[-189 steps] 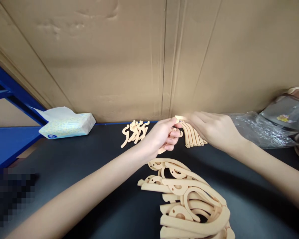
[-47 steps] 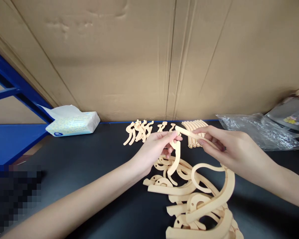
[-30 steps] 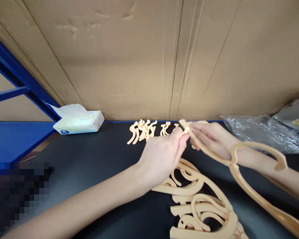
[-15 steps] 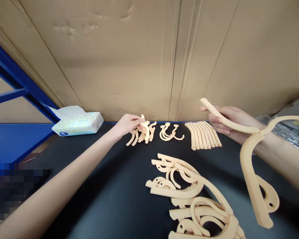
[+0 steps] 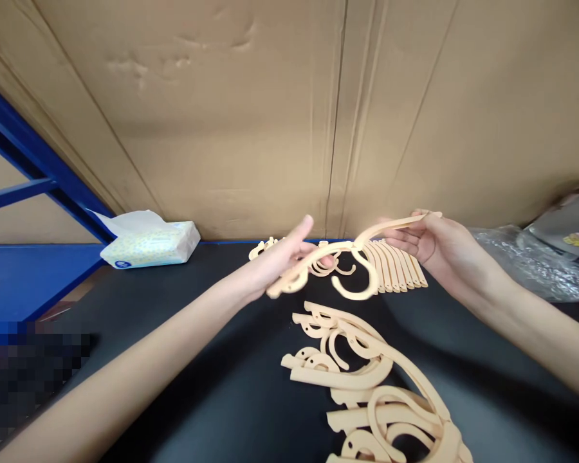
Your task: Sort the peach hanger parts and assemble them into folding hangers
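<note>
swung up from its hanging slant of half a second ago, the cream hanger [image 5: 335,248] now spans the space between the two hands, above the black table [image 5: 212,386]; the left hand [image 5: 275,260] has come away from the small curved pieces [image 5: 262,248] and over to it. the hanger's hook [image 5: 353,295] curls downward from the middle joint, its open end toward the left. at one end a rounded, holed part sits under the arm, close by the left palm.

the left hand is spread — thumb raised well off the fingers, which reach behind the hanger's arm; how firmly they touch it, one cannot tell. the right hand [image 5: 451,251] pinches the other arm near its tip, between thumb and fingers.

behind the hanger lie several loose hooks [image 5: 324,267], partly covered, and just beside them a row of curved strips [image 5: 396,269], laid side by side. nearer the wearer, a pile of hangers [image 5: 342,379] overlaps on the table. farther out, a tissue pack [image 5: 147,247] stands at the left with one sheet pulled up, and crinkled clear plastic [image 5: 502,260] rests at the right — cardboard [image 5: 222,128] rises behind it all.
</note>
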`<state>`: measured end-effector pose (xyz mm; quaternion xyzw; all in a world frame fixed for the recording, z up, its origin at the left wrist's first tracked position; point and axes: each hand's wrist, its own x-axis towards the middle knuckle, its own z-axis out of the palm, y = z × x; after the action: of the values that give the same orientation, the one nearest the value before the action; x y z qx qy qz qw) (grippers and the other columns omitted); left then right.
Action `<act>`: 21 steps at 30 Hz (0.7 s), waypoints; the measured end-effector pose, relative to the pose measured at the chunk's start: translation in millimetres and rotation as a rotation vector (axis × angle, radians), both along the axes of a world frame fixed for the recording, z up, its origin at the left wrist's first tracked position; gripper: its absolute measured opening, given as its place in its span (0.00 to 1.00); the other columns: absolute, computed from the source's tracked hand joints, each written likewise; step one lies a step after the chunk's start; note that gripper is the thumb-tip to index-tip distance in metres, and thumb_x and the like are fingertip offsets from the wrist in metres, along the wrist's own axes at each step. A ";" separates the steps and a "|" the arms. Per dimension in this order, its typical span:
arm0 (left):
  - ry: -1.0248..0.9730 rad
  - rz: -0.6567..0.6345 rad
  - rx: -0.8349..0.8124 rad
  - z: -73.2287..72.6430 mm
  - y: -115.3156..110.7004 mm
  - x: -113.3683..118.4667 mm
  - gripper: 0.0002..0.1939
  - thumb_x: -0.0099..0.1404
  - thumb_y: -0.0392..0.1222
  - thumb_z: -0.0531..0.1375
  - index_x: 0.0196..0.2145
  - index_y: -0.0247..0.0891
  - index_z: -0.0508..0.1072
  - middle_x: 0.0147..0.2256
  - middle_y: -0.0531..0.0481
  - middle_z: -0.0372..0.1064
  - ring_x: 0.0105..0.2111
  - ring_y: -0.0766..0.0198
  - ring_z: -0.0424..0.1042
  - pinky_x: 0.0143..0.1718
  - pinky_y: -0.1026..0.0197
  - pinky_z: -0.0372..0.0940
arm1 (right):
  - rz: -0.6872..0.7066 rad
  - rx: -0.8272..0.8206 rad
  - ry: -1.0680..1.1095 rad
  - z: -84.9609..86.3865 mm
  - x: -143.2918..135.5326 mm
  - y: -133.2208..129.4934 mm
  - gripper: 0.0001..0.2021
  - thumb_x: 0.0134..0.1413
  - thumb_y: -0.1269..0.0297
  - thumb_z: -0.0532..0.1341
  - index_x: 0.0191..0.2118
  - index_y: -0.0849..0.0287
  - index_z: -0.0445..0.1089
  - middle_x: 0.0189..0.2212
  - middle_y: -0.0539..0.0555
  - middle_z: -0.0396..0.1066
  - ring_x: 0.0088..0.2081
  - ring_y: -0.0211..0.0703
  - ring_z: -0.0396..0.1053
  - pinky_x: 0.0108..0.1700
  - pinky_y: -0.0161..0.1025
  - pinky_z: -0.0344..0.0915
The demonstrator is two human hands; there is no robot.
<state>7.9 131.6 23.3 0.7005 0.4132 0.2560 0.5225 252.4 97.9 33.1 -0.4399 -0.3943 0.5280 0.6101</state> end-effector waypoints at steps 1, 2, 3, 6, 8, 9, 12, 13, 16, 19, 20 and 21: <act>-0.082 -0.033 -0.101 2.4 -5.5 4.9 0.32 0.67 0.64 0.45 0.35 0.35 0.77 0.41 0.43 0.74 0.44 0.57 0.71 0.46 0.56 0.66 | -0.006 0.034 -0.045 -1.0 1.7 1.6 0.07 0.48 0.71 0.62 0.28 0.56 0.63 0.28 0.50 0.75 0.37 0.37 0.74 0.44 0.35 0.69; -0.148 -0.045 -0.175 3.8 -10.0 8.2 0.25 0.64 0.60 0.54 0.35 0.34 0.76 0.40 0.42 0.74 0.44 0.57 0.72 0.45 0.57 0.66 | -0.016 0.060 -0.114 -2.1 3.8 3.6 0.09 0.46 0.70 0.65 0.28 0.56 0.62 0.28 0.49 0.75 0.36 0.38 0.74 0.43 0.36 0.70; -0.203 -0.027 -0.212 4.4 -13.4 10.3 0.19 0.62 0.55 0.60 0.35 0.33 0.75 0.40 0.42 0.74 0.44 0.57 0.72 0.45 0.58 0.67 | -0.023 0.080 -0.209 -3.3 5.8 5.6 0.11 0.44 0.68 0.67 0.29 0.56 0.63 0.27 0.48 0.75 0.36 0.40 0.75 0.40 0.36 0.70; -0.353 0.032 -0.279 2.0 -18.0 11.3 0.10 0.60 0.41 0.65 0.38 0.33 0.72 0.45 0.43 0.73 0.43 0.58 0.74 0.43 0.60 0.69 | -0.006 0.123 -0.633 -7.6 10.3 10.1 0.14 0.41 0.59 0.70 0.28 0.56 0.64 0.27 0.50 0.75 0.30 0.42 0.73 0.30 0.36 0.67; -0.431 0.053 -0.317 -0.8 -18.7 11.3 0.11 0.62 0.38 0.63 0.41 0.35 0.69 0.49 0.42 0.71 0.42 0.58 0.76 0.38 0.60 0.71 | 0.034 0.191 -0.963 -11.8 10.5 10.8 0.14 0.45 0.55 0.68 0.28 0.56 0.64 0.26 0.51 0.74 0.28 0.42 0.72 0.28 0.37 0.65; -0.446 0.063 -0.335 -1.9 -19.2 11.8 0.12 0.62 0.37 0.63 0.43 0.36 0.68 0.50 0.41 0.71 0.40 0.58 0.76 0.35 0.61 0.71 | 0.044 0.241 -1.121 -14.3 9.7 10.4 0.13 0.48 0.54 0.66 0.28 0.56 0.65 0.27 0.51 0.75 0.28 0.42 0.72 0.28 0.37 0.64; -0.444 0.076 -0.403 -2.9 -22.9 14.6 0.18 0.63 0.34 0.61 0.50 0.37 0.64 0.47 0.39 0.72 0.36 0.61 0.77 0.28 0.66 0.69 | -0.015 0.405 -1.486 -21.6 5.1 6.7 0.09 0.57 0.56 0.59 0.36 0.56 0.68 0.29 0.50 0.75 0.28 0.41 0.72 0.28 0.36 0.62; -0.439 0.062 -0.436 -2.4 -24.7 15.8 0.19 0.63 0.33 0.61 0.51 0.37 0.64 0.47 0.39 0.72 0.35 0.62 0.76 0.27 0.67 0.68 | -0.046 0.455 -1.570 -23.5 3.3 5.1 0.09 0.59 0.56 0.57 0.39 0.56 0.68 0.29 0.50 0.76 0.27 0.41 0.72 0.26 0.35 0.61; -0.419 -0.033 -0.581 -0.1 -30.4 18.7 0.15 0.63 0.33 0.60 0.48 0.36 0.69 0.45 0.42 0.71 0.30 0.68 0.73 0.22 0.71 0.65 | -0.125 0.642 -1.753 -26.6 -1.1 0.0 0.11 0.64 0.59 0.51 0.43 0.57 0.67 0.28 0.51 0.76 0.26 0.41 0.73 0.24 0.35 0.58; -0.441 -0.099 -0.765 1.7 -34.4 20.2 0.08 0.65 0.37 0.57 0.40 0.33 0.73 0.36 0.49 0.66 0.21 0.75 0.63 0.14 0.74 0.55 | -0.172 0.916 -1.876 -27.4 -3.3 -4.6 0.12 0.66 0.64 0.49 0.41 0.60 0.69 0.31 0.54 0.77 0.30 0.42 0.74 0.30 0.37 0.61; -0.462 -0.117 -0.818 2.1 -35.3 20.4 0.08 0.66 0.39 0.56 0.37 0.33 0.73 0.34 0.50 0.64 0.19 0.77 0.60 0.12 0.75 0.51 | -0.176 0.988 -1.901 -27.8 -3.8 -6.1 0.12 0.66 0.66 0.49 0.42 0.62 0.69 0.32 0.55 0.77 0.31 0.42 0.74 0.31 0.37 0.61; -0.482 -0.138 -0.866 2.5 -36.1 20.4 0.09 0.66 0.40 0.55 0.36 0.33 0.72 0.32 0.51 0.62 0.18 0.77 0.57 0.11 0.75 0.47 | -0.172 1.030 -1.922 -28.5 -4.3 -7.6 0.12 0.65 0.68 0.49 0.43 0.63 0.69 0.32 0.56 0.77 0.31 0.42 0.74 0.31 0.36 0.61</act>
<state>28.3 95.6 25.7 0.3661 0.3016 0.1804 0.8617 248.1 90.3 4.6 -0.3866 -0.8475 -0.3082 0.1933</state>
